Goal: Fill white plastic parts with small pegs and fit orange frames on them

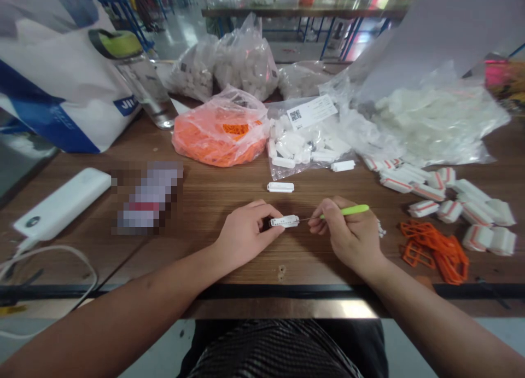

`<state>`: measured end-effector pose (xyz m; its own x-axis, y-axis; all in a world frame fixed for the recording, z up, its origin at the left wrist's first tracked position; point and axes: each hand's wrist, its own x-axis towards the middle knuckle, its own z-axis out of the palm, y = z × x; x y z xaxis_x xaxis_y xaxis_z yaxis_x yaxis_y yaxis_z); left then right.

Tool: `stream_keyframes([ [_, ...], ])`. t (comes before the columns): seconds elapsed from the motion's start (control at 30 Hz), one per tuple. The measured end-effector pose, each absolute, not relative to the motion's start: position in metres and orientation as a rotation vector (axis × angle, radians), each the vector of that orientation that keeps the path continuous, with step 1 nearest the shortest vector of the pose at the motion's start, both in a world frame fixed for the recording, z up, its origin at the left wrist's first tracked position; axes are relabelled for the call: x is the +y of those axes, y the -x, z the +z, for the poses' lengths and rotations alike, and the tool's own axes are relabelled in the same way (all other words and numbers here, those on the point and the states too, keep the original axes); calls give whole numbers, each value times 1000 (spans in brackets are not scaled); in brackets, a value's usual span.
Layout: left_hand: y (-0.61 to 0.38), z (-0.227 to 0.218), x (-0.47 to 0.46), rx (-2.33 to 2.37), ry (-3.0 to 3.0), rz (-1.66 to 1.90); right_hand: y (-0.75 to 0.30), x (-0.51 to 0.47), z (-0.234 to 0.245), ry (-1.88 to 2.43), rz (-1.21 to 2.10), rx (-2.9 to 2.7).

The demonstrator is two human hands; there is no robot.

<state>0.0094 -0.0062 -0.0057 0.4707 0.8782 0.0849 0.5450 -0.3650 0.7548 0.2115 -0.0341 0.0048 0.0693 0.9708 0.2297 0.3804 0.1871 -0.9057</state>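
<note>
Forearms (123,307) angle over the wooden table (229,263), the left hand (246,230) pinching a white plastic clip (284,221) steady, the right hand (344,233) gripping a green-handled pick (343,210) with its tip at the clip

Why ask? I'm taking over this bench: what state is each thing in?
Left hand: pinching a white plastic piece
Right hand: holding a green-handled pick, tip at the piece
Clear bag: holding white pieces, QR label on top
Orange plastic frames: heaped loose
Power bank: cable attached
</note>
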Motion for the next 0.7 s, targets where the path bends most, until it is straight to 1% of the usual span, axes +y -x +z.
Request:
stream_keyframes([
  [0.17, -10, -4, -6, 1179, -2056, 647, -212, -34, 4, 1363, 758, -1519],
  [0.47, -10, -4, -6, 1169, -2057, 667, -211, -36, 3, 1391, 631, -1695],
  [0.7, -10, -4, -6, 1175, -2066, 653, -212, -36, 2, 1299, 676, -1555],
])
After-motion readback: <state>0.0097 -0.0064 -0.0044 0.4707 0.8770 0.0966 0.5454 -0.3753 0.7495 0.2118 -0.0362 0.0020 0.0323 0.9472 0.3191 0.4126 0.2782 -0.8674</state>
